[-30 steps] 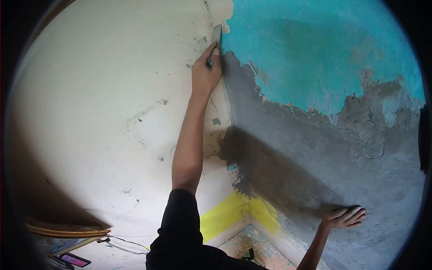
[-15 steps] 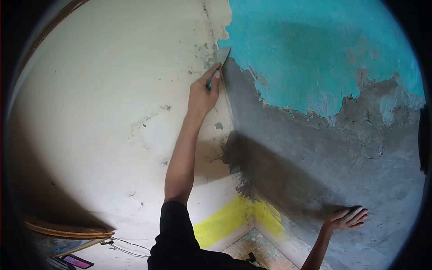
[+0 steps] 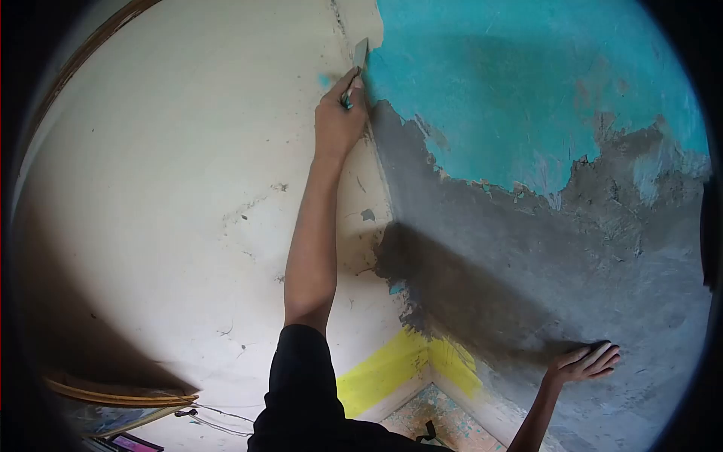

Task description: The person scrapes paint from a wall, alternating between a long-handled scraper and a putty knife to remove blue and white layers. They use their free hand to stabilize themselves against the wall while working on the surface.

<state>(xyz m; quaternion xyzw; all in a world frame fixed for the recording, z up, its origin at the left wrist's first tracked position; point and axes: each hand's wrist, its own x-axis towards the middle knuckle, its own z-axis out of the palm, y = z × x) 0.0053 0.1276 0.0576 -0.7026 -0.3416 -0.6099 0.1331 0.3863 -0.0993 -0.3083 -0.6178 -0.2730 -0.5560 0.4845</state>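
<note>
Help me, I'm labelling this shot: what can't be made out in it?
All in the head view:
Scraper handle: mostly hidden by the left hand.
Right hand palm: turned to the grey wall, so its own back hides it.
Pink thing: cut off by the bottom edge.
Dark strip: lost in the picture's black right margin.
Black thing on the floor: too small to identify.

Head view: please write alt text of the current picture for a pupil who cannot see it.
A left hand holds a scraper up at a wall corner, beside patchy turquoise paint. The right hand rests on grey wall lower down; a yellow band runs below.
</note>
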